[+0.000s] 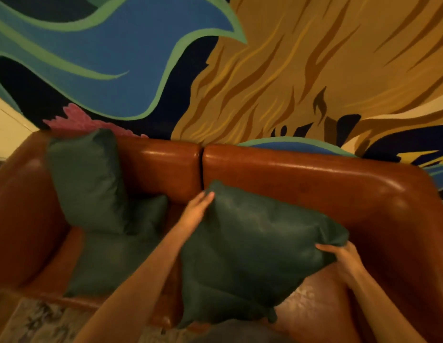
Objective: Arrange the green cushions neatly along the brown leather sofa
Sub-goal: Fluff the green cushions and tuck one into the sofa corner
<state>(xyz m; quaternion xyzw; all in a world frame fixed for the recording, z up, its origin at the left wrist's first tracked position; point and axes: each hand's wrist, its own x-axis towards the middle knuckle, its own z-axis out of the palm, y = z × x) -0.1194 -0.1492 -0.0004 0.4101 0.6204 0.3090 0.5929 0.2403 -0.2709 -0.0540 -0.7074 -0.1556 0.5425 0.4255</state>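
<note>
Sofa: brown leather sofa (302, 174) is set against a painted mural wall (289, 70).
Held cushion: green cushion (252, 251) is lifted over the right seat.
Other cushions: upright cushion (86, 179) is leaned in the left corner; flat cushion (109, 263) is laid on the seat below.
Left hand (198, 211): fingers are laid flat, unclenched, against the held cushion's upper left edge.
Right hand (344, 258): fingers are closed on its right corner.

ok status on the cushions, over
Left hand flat on held cushion, right hand gripping its corner. One cushion upright at sofa back, others lying on seat. Nothing blocking.
</note>
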